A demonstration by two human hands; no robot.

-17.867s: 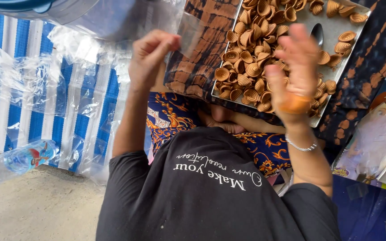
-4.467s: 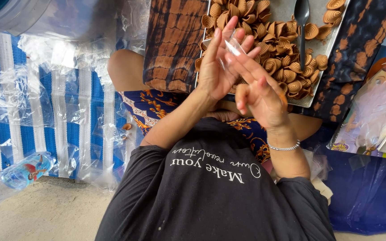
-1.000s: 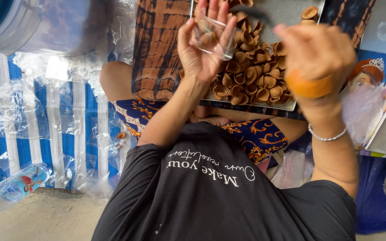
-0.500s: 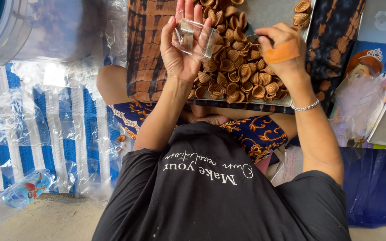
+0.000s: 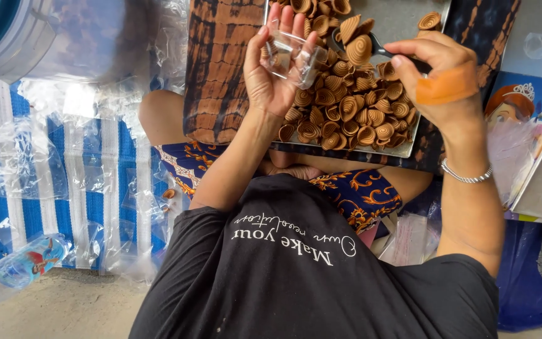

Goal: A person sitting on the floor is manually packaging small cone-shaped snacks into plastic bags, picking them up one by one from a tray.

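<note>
Dozens of ridged brown shell snacks (image 5: 346, 110) filled the metal tray (image 5: 403, 25); left hand (image 5: 274, 75) gripped a small clear bag (image 5: 291, 56) (mouth open), right hand (image 5: 437, 78) held a spoon (image 5: 371, 45) bearing two.

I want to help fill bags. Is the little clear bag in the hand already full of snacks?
No, the clear bag in the left hand looks empty; the snacks lie on the tray.

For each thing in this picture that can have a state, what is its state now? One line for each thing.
left hand: raised, holding the small clear bag.
small clear bag: held open, looks empty.
right hand: closed on the spoon handle.
spoon: lifted, loaded with shell-shaped snacks.
metal tray: partly covered with snacks.
plastic bottle: lying on its side.
</note>
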